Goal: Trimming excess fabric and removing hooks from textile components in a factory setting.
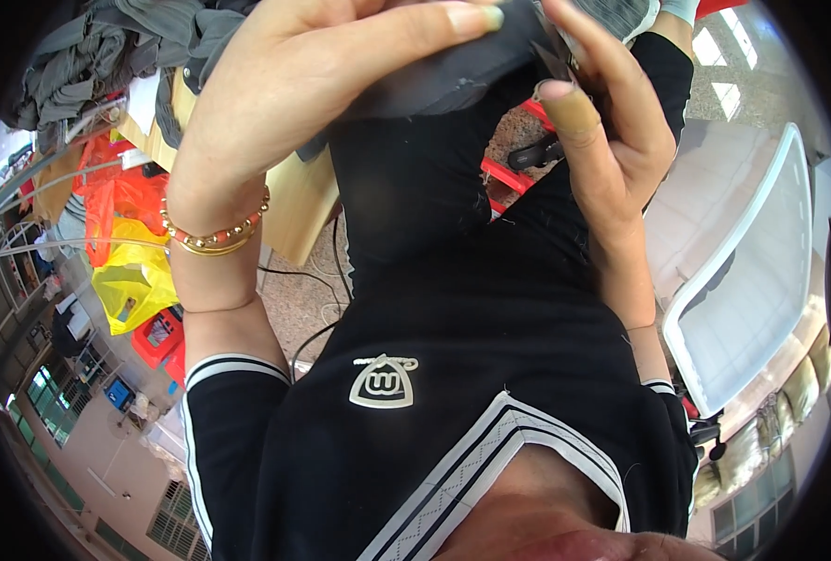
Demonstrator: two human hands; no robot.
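Note:
My left hand [275,103], with a gold and coral bead bracelet on the wrist, is raised close to the camera and grips a piece of dark grey cloth [453,79] between thumb and fingers. My right hand [616,131] meets the cloth from the right. Its thumb wears a tan bandage. It pinches a small dark pointed tool [554,51] against the cloth's edge, and most of the tool is hidden. Below both hands is my black shirt with white-striped trim [453,355].
A pile of grey garments [107,51] lies on a wooden table [294,201] at the upper left. Orange and yellow plastic bags [130,271] hang beside it, above red crates [158,338]. A white plastic tub [761,271] stands at the right. Cables cross the speckled floor [303,309].

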